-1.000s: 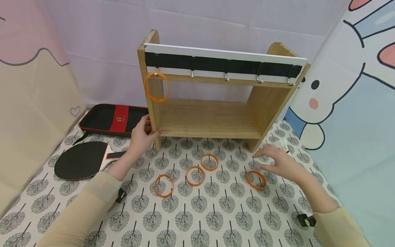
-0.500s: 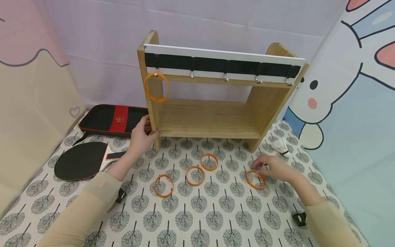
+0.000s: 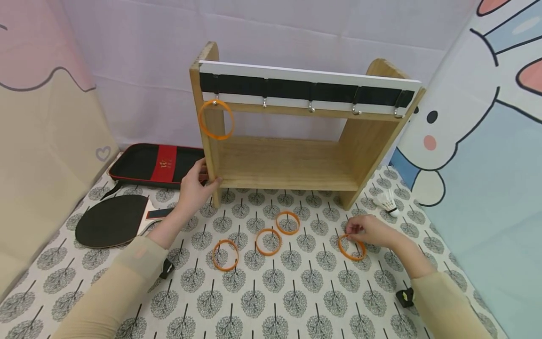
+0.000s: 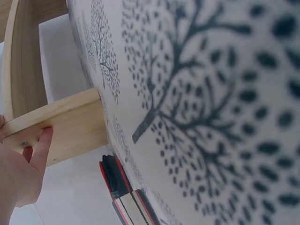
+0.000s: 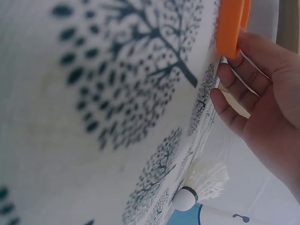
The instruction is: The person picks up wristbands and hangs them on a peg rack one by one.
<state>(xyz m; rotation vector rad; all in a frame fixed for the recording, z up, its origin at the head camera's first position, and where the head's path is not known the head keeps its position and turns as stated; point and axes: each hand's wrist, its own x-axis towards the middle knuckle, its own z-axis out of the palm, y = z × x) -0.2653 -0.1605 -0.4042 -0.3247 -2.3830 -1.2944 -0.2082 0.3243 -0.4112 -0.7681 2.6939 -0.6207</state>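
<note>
In the head view my left hand (image 3: 194, 189) grips the left side panel of a wooden shelf (image 3: 288, 162), thumb on its front edge. The left wrist view has that hand's fingers against the wooden panel (image 4: 70, 126). At right, my right hand (image 3: 374, 230) pinches the far edge of an orange ring (image 3: 353, 258) lying on the cloth. In the right wrist view the thumb presses this orange band (image 5: 228, 28), and the index finger is mostly hidden behind it. Another orange ring (image 3: 218, 137) hangs from the leftmost metal hook of the rack (image 3: 309, 88) on the shelf.
Several more orange rings (image 3: 268, 254) lie on the tree-print cloth (image 3: 296, 292) before the shelf. A table tennis bat (image 3: 112, 221) and a black case with a red band (image 3: 139, 162) lie at left. A shuttlecock (image 3: 387, 203) rests behind my right hand.
My right hand has moved down and slightly left onto the ring, and its fingers have closed on the edge, uncovering the shuttlecock. The left hand has stayed on the shelf panel.
</note>
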